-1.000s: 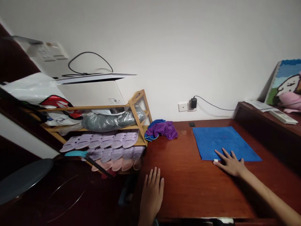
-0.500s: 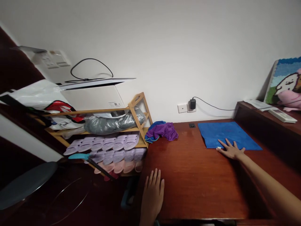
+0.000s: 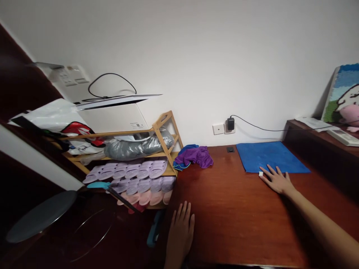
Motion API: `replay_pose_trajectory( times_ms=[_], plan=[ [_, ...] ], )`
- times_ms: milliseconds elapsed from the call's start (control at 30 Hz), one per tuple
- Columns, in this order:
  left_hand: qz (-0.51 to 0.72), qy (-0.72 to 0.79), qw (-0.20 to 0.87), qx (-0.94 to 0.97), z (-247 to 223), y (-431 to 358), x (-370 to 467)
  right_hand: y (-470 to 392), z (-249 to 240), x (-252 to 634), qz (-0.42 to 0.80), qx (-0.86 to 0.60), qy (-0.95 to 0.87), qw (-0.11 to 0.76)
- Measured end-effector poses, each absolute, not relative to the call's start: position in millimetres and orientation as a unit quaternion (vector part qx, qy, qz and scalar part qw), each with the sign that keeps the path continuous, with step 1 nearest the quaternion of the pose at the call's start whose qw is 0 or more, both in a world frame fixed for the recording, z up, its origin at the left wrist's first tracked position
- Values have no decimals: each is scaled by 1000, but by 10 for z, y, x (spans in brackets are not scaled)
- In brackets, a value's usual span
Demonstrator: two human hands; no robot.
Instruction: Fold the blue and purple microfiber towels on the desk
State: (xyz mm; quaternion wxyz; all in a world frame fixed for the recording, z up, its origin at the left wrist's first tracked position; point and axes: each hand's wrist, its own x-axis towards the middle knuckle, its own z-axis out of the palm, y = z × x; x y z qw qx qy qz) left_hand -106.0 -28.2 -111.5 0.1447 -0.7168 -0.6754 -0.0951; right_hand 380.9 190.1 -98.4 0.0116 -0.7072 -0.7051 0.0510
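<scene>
A blue cloth (image 3: 272, 155) lies spread flat on the brown wooden table (image 3: 232, 216), near the wall. My right hand (image 3: 279, 182) rests at its near edge, fingers spread, the fingertips touching the cloth. A small white tag (image 3: 260, 173) sticks out from that edge beside my thumb. My left hand (image 3: 181, 228) lies palm down at the left edge of the table with its fingers stretched out, holding nothing. Farther back, a crumpled purple and blue cloth (image 3: 196, 157) sits at the table's rear left corner, apart from both hands.
Left of the table stands a wooden rack (image 3: 165, 142) with lilac and pink slippers (image 3: 143, 170) and a white box (image 3: 114, 117). A black plug adapter (image 3: 230, 123) is in the wall socket, its cable running right. A dark raised shelf (image 3: 314, 145) borders the right side.
The blue cloth's near edge now lies straighter, and the white tag shows more. My right hand has shifted slightly on the edge. My left hand stays about where it was; the view has turned a little.
</scene>
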Motion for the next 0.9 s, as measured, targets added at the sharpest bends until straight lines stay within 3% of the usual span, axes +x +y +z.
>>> replay_pose_trajectory(
  times_ms=[467, 600, 733, 900],
  plan=[
    [-125, -688, 112, -706, -1029, -321, -978, 1796, -950, 3924, 38, -702, -711, -24],
    [-140, -696, 86, -699, -965, -371, -922, 1894, -877, 3810, -18, -700, -713, 35],
    [-174, -704, 75, -685, -954, -410, -879, 2082, -412, 3212, -50, -629, -767, 114],
    [-228, -711, 71, -661, -973, -438, -848, 2112, 499, 1699, 28, -419, -906, 55]
  ],
)
